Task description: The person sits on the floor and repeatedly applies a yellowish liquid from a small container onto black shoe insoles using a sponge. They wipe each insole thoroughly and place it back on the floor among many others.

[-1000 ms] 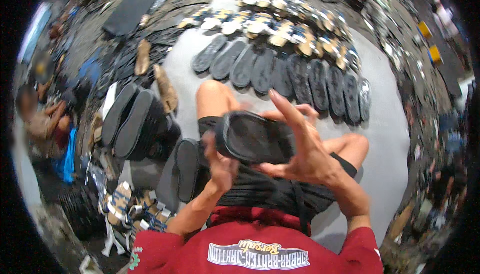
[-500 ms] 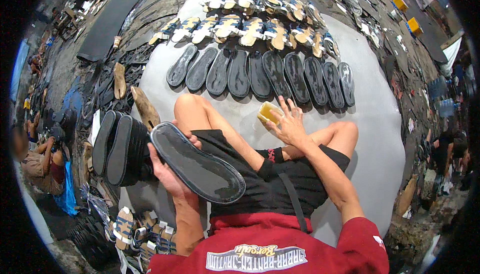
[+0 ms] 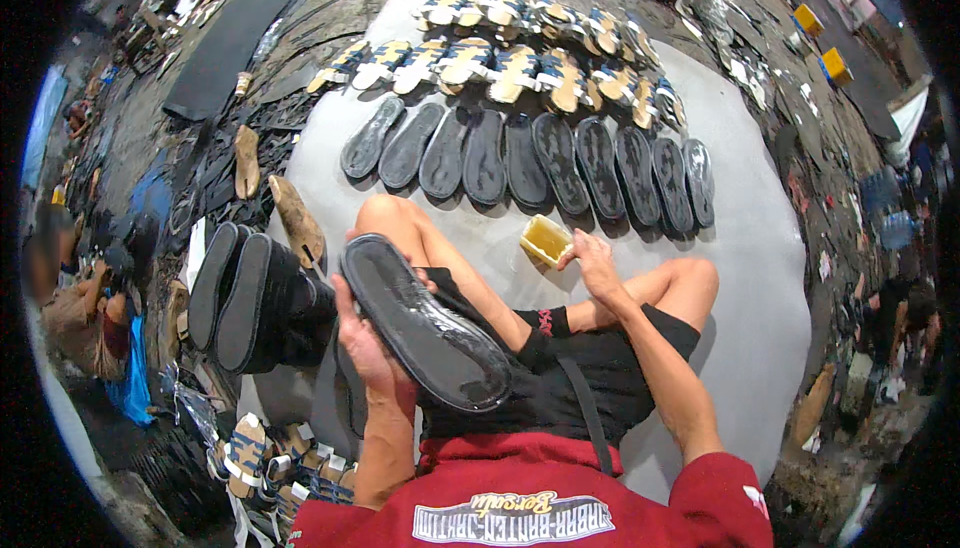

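My left hand [image 3: 375, 353] grips a black shoe sole [image 3: 425, 323], tilted over my left thigh. Wet, shiny streaks lie along the sole's right side and rim. My right hand [image 3: 597, 266] is at the right edge of a small yellow tub [image 3: 546, 241] of amber glue, its fingers drawn together. Whatever those fingers hold, if anything, is hidden. Beyond the tub, a row of black soles [image 3: 485, 158] lies side by side, many of them with glossy wet patches.
Strap sandal uppers [image 3: 515, 70] on tan insoles stand in rows behind the soles on the grey sheet [image 3: 750, 278]. Stacked black soles [image 3: 245, 303] and a wooden shoe last [image 3: 297, 220] are at my left. More uppers [image 3: 247, 456] lie near my left elbow. People work at the sides.
The sole in my left hand has shifted right, and a wet streak now shows along its right side. My right hand has drawn its spread fingers together beside the tub.
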A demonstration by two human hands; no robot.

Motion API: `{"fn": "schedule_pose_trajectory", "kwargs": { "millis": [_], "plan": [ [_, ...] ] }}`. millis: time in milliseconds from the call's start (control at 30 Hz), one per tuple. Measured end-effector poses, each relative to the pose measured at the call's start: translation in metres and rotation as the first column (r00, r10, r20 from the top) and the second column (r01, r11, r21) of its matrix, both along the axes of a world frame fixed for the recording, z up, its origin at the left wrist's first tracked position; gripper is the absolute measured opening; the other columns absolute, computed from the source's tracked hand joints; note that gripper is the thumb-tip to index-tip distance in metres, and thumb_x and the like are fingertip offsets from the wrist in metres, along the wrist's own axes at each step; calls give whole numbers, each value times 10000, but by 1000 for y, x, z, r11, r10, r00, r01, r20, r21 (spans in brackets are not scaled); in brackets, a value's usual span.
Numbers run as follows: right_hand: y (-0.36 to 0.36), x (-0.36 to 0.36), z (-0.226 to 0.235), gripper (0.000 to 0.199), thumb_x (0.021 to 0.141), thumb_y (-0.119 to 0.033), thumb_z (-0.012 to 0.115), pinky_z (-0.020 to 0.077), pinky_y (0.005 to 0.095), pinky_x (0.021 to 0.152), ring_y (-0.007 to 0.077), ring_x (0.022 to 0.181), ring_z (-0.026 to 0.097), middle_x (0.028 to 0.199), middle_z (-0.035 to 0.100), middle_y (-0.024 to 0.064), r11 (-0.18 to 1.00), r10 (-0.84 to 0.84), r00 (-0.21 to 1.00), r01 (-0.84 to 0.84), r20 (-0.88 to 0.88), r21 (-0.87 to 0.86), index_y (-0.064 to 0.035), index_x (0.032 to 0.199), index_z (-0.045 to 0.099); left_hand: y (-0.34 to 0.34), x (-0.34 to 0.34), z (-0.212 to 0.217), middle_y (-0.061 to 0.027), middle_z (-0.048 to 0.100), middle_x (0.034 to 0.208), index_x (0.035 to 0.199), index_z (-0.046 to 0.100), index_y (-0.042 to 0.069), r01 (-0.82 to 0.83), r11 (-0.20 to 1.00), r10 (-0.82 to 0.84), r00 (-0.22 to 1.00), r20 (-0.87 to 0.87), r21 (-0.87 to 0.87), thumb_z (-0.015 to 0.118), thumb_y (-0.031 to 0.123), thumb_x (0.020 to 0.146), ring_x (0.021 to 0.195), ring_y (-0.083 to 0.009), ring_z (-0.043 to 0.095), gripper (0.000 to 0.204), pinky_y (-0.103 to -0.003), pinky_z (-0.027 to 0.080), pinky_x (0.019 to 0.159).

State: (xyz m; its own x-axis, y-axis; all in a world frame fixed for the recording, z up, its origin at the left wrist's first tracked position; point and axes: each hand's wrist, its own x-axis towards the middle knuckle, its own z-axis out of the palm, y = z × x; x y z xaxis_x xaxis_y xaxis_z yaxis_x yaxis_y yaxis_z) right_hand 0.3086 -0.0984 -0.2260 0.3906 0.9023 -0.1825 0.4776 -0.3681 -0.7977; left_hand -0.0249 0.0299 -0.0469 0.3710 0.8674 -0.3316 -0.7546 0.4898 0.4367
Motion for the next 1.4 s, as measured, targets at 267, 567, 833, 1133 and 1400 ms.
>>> {"fn": "schedule_pose_trajectory", "kwargs": {
  "millis": [267,567,833,1133,1400],
  "plan": [
    [37,-99,202,682,1151,-531,275,165,494,1278,309,1624,237,1805,206,167,863,362,699,0,-617,506,-50,1366,708,-27,25,33,-187,638,1458,1660,368,92,168,985,-163,983,-86,43,378,522,1163,1301,-312,662,657,-449,532,1143],
    [25,-174,233,644,1147,-518,304,126,711,1215,495,1615,109,1821,65,207,896,269,906,-360,328,259,-260,1736,320,-46,38,51,-137,482,1579,1741,133,205,120,914,-74,989,-132,388,376,540,1157,1473,-283,487,715,-473,372,1266],
    [27,-169,239,685,1138,-591,244,71,671,1251,502,1626,99,1831,43,177,898,304,878,-394,370,198,-269,1738,307,-46,30,45,-124,503,1527,1710,182,132,227,870,-102,951,-291,437,335,568,1157,1446,-248,499,720,-431,388,1229],
    [31,-152,240,575,1152,-525,335,58,701,1240,459,1648,67,1837,81,123,890,352,822,-442,448,113,-406,1714,331,-29,22,55,-99,555,1468,1675,303,90,383,871,-301,911,-283,306,300,464,1179,1394,-200,543,622,-370,406,1204],
    [34,-132,236,523,1162,-502,299,55,676,1254,452,1639,112,1834,117,112,862,401,759,-502,513,68,-451,1670,415,-6,15,52,-134,642,1385,1654,347,77,518,840,-519,854,-39,163,303,426,1166,1160,-224,726,602,-373,631,967]
  ]
}}
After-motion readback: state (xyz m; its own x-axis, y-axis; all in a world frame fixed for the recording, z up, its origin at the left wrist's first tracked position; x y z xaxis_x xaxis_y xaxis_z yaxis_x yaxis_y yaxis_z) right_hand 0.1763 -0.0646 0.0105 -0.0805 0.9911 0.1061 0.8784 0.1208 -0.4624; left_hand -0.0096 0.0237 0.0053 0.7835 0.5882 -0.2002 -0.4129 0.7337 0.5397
